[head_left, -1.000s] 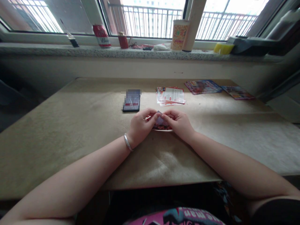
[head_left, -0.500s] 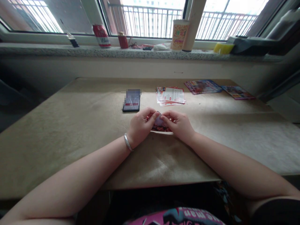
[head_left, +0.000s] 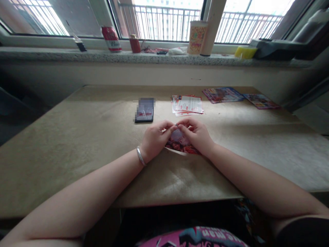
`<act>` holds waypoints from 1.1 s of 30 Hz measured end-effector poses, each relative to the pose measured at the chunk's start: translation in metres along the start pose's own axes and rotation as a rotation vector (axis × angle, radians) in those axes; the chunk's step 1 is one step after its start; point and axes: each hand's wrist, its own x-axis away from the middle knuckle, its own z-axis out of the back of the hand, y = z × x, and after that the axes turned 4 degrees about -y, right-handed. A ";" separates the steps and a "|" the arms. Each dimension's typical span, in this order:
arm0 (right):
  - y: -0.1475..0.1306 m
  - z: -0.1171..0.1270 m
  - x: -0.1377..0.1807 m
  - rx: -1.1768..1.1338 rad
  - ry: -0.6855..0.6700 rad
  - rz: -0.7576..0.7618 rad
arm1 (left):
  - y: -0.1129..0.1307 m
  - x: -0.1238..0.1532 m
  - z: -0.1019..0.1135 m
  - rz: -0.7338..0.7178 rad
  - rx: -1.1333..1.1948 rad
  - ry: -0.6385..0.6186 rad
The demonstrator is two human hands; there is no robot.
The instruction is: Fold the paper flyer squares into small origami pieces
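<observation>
A small printed leaflet (head_left: 180, 143), red and purple, lies on the tan table (head_left: 77, 137) between my two hands. My left hand (head_left: 155, 139), with a silver bracelet at the wrist, pinches the leaflet's far edge. My right hand (head_left: 196, 135) pinches the same edge, its fingertips touching those of the left. Both hands hide most of the paper's upper part.
A dark phone (head_left: 144, 111) lies just beyond my hands. A stack of leaflets (head_left: 187, 104) sits to its right, and two more leaflets (head_left: 223, 94) lie at the far right. The windowsill holds a red can (head_left: 111, 38), a small red jar (head_left: 134, 44) and a paper cup (head_left: 197, 37).
The leaflet's near part has come further towards me and shows more between my wrists. My fingertips have shifted slightly away, pinching its far edge.
</observation>
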 end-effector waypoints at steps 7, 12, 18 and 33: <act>0.001 0.004 -0.005 0.150 -0.034 0.029 | -0.004 0.000 -0.002 0.051 -0.085 -0.070; 0.005 0.008 -0.019 0.243 -0.139 -0.023 | -0.006 -0.003 -0.002 0.202 -0.104 -0.085; 0.028 0.016 -0.045 0.374 -0.223 -0.173 | -0.011 -0.006 0.000 0.046 -0.364 -0.201; 0.053 0.015 -0.076 0.632 -0.200 -0.370 | -0.021 -0.009 -0.010 -0.230 -0.583 -0.425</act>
